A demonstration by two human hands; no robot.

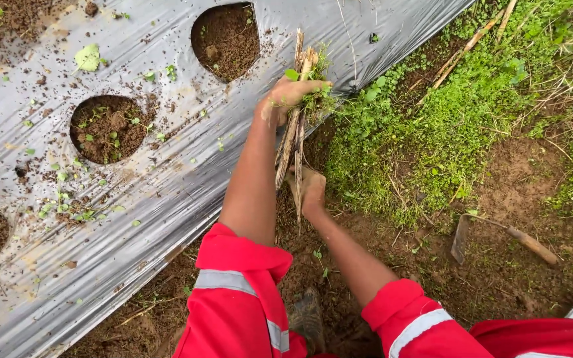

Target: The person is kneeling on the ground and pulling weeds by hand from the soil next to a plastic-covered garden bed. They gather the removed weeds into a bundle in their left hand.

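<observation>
My left hand [291, 95] is closed around a bundle of dry stalks [290, 142] mixed with green weeds [318, 99], held upright at the edge of the silver plastic mulch sheet [167, 192]. Lower down, my muddy right hand [308, 190] grips the bottom of the same stalks just above the bare soil. Both arms wear red sleeves with grey reflective strips. The stalks' upper ends [303, 56] stick out past my left hand.
The mulch sheet has round planting holes of soil [109, 128] [227, 40] with small weeds. A patch of low green weeds [426, 132] lies to the right. A small hoe with a wooden handle [499, 235] rests on the dirt. My boot [306, 318] stands below.
</observation>
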